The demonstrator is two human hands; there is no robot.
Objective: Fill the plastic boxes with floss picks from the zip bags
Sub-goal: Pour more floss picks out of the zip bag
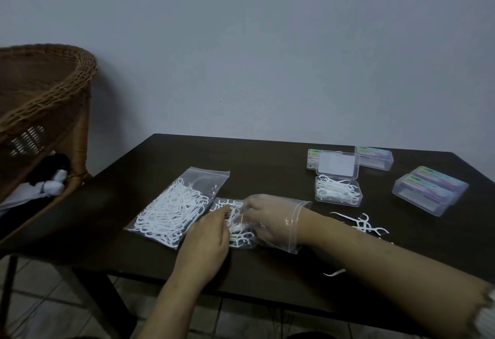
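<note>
A small zip bag of white floss picks lies at the middle of the dark table. My left hand grips its left edge. My right hand, in a clear plastic glove, reaches into the bag and its fingers curl among the picks. A larger full zip bag lies just to the left. An open clear plastic box part filled with picks sits to the right, its lid raised behind it. Loose floss picks lie in front of that box.
Several closed plastic boxes with coloured labels stand at the back right and far right. One stray pick lies near the table's front edge. A wicker chair holding cloth stands at the left.
</note>
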